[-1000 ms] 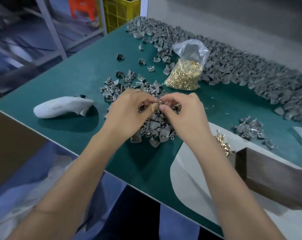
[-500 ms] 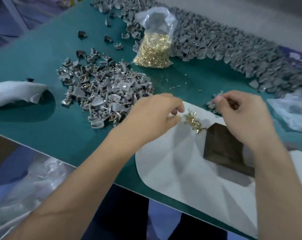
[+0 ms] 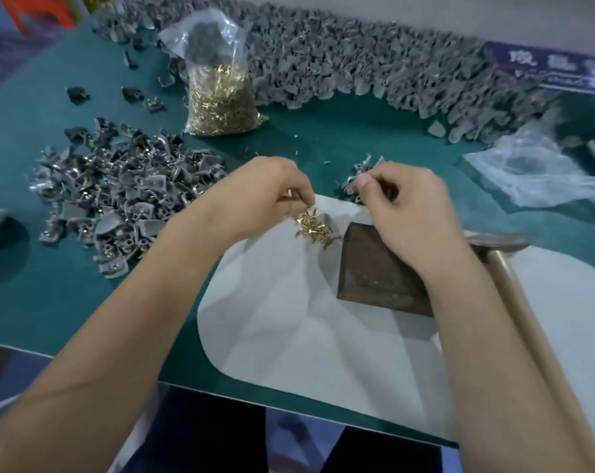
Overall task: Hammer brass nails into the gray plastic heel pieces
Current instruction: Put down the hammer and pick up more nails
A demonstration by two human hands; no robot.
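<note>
My left hand (image 3: 268,194) pinches brass nails out of a small loose pile of brass nails (image 3: 314,228) on the white mat (image 3: 299,329); one nail sticks up between its fingers. My right hand (image 3: 412,213) hovers over the dark metal block (image 3: 379,273), fingers curled round a small gray heel piece that is mostly hidden. A few gray heel pieces (image 3: 359,174) lie just beyond its thumb. A hammer (image 3: 500,245) lies to the right of the block, partly under my right forearm.
A pile of gray heel pieces (image 3: 118,199) lies at left on the green table (image 3: 323,138). A clear bag of brass nails (image 3: 221,97) stands behind it. A long heap of gray pieces (image 3: 357,70) lines the back. A crumpled plastic bag (image 3: 538,172) sits right.
Both hands left the middle pile of heel pieces and moved right. The left hand has reached the loose nails and pinches them; the right hand came over the metal block.
</note>
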